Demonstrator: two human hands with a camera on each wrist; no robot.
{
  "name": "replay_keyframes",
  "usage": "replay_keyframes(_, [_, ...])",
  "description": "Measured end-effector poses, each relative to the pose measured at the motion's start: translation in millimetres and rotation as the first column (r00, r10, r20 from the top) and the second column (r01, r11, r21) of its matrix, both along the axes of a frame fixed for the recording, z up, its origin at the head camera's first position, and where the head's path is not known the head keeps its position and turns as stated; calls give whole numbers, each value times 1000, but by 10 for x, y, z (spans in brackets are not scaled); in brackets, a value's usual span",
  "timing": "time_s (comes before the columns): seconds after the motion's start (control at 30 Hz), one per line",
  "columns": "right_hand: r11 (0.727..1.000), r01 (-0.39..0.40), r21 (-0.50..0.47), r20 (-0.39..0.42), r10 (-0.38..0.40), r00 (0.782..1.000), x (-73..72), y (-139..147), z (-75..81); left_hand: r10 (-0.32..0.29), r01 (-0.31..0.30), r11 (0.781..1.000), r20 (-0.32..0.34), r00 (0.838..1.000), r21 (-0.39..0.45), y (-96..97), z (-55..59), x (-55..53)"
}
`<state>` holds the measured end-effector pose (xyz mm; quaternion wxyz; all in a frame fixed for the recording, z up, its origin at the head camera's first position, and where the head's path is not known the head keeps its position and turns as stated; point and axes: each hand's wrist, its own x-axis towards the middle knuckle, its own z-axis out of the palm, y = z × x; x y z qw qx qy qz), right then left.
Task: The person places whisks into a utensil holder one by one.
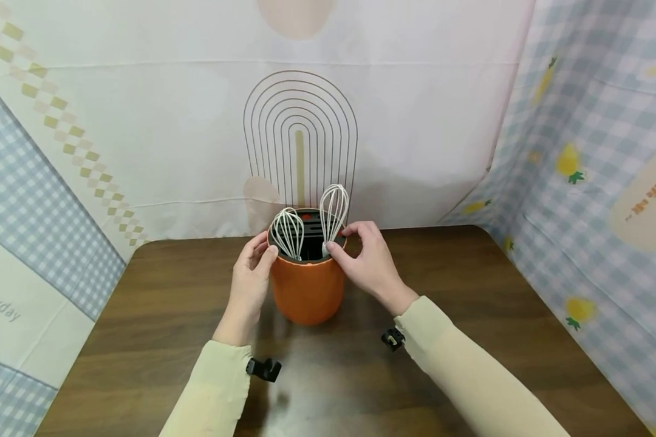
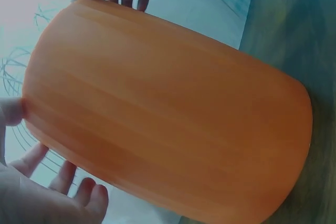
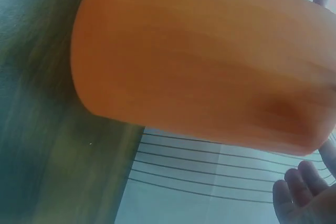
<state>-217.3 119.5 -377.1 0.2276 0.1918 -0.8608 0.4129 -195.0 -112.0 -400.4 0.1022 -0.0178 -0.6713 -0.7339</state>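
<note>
An orange utensil holder [image 1: 307, 294] with a dark slotted insert stands upright on the wooden table. Two white wire whisks lean out of it: a left whisk [image 1: 288, 232] and a taller right whisk [image 1: 334, 209], their lower ends hidden inside. My left hand [image 1: 253, 267] grips the holder's rim at the left, thumb in front and fingers along the side, as the left wrist view also shows. At the right my right hand [image 1: 373, 261] holds the rim between thumb and index finger, the thumb close by the right whisk's handle. Orange wall [image 3: 205, 61] fills most of the right wrist view.
The brown wooden table [image 1: 180, 291] extends around the holder on both sides. Behind it hangs a pale printed cloth [image 1: 186, 139], near the table's back edge. A blue checked cloth [image 1: 596, 200] hangs along the right side.
</note>
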Motion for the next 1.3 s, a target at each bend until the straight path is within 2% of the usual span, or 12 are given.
replay_keyframes(0.17, [1000,-18,-14,13,18,1000,-14,7,6,-7,7,999,5,1000,-47,-30,44,37])
replay_keyframes(0.37, [996,-50,-70,88,57,995,-107,-56,96,-22,22,999,6,1000,-39,-30,37,46])
replay_keyframes(0.5, [992,-59,-108,94,69,993,-147,-84,121,-27,27,999,-4,1000,-47,10,43,37])
replay_keyframes(0.7, [986,-62,-153,98,78,992,-131,-108,87,-28,28,997,0,1000,-65,46,49,53])
replay_keyframes(0.93, [990,-53,-132,99,67,993,-84,-110,47,-18,17,998,-5,1000,-63,41,49,75])
replay_keyframes(1.07, [987,-54,-154,124,74,990,-56,-88,16,-33,30,993,-16,999,-116,21,58,104])
replay_keyframes(1.13, [983,-62,-171,129,85,988,-41,-75,5,-49,45,984,-22,999,-173,-18,49,115])
replay_keyframes(1.2, [981,-68,-180,134,94,986,-20,-44,-4,-70,62,965,-24,997,-254,-77,43,141])
replay_keyframes(1.23, [982,-70,-175,135,94,986,-10,-17,-13,-75,61,948,-34,997,-312,-109,42,164])
replay_keyframes(1.3, [988,-62,-143,134,81,988,21,55,-30,-82,50,892,-52,995,-449,-178,37,221])
